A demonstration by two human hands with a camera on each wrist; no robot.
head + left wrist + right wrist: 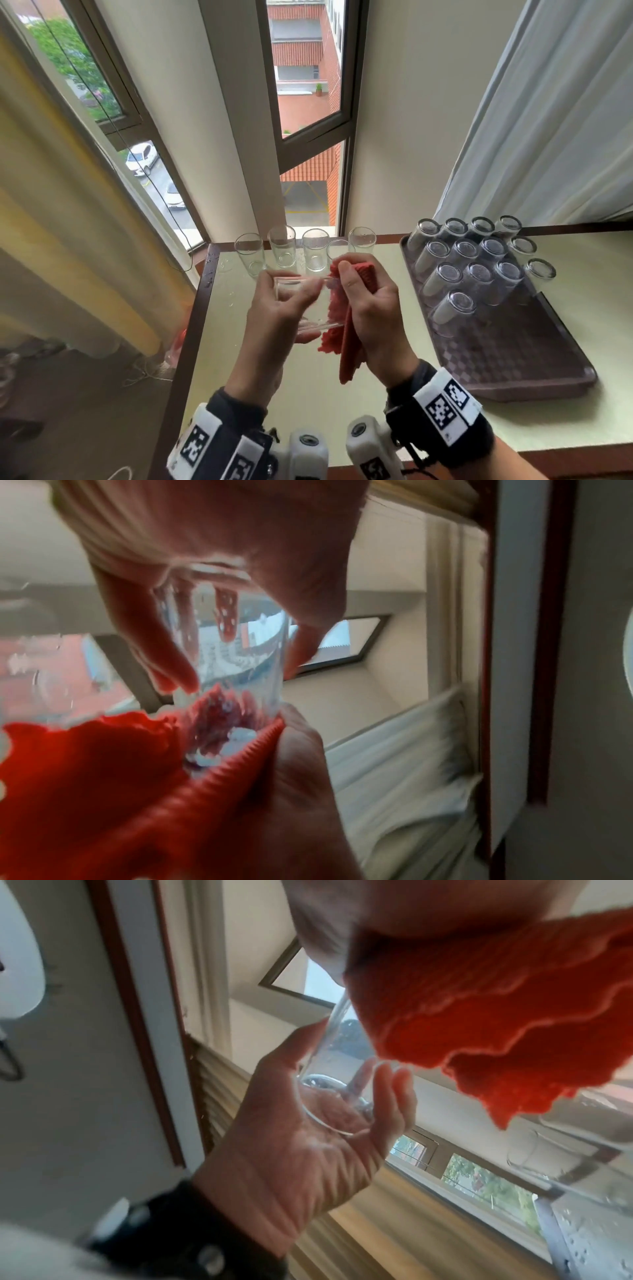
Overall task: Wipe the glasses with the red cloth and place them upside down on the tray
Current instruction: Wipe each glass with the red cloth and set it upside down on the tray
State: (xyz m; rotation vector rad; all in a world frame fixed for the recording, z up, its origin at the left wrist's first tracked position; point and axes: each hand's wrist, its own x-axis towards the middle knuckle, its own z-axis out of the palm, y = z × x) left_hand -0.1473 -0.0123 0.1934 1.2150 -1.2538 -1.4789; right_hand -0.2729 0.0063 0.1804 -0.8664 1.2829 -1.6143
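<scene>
One glass (303, 305) lies sideways above the counter (308, 394), gripped around its wall by the left hand (274, 318); the right hand (371, 318) pinches the red cloth (337, 308) at its mouth (wet, slippery, fragile: hold the wall, not the rim).

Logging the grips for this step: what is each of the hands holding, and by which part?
Left hand grips a glass round its side wall. Right hand grips the red cloth by its bunched upper part, at the glass's mouth.
</scene>
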